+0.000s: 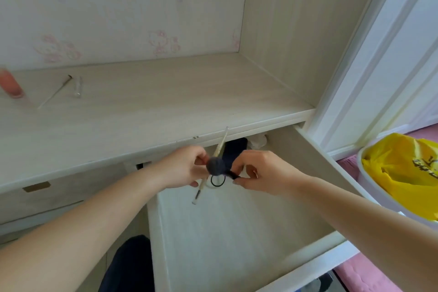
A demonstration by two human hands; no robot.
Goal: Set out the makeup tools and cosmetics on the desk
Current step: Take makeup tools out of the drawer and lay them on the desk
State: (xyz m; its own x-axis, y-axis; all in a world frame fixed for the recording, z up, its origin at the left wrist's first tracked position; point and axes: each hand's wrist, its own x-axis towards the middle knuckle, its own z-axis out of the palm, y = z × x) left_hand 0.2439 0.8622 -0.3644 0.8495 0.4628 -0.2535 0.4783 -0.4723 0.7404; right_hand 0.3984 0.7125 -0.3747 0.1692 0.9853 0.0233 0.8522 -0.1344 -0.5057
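Both hands' fingers (238, 181) pinching a fluffy dark brush (216, 165) above the open drawer (237, 232)

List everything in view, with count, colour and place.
bottle: 1, pink, desk far left
thin stick: 1, pale, desk left
clear tube: 1, clear, beside the stick
desk: 1, pale wood
drawer: 1, pale, open below the desk
powder brush: 1, grey head, held over the drawer
hair tie: 1, black, in the drawer
bag: 1, yellow, bin at right
left hand: holds brushes
right hand: fingers at a brush
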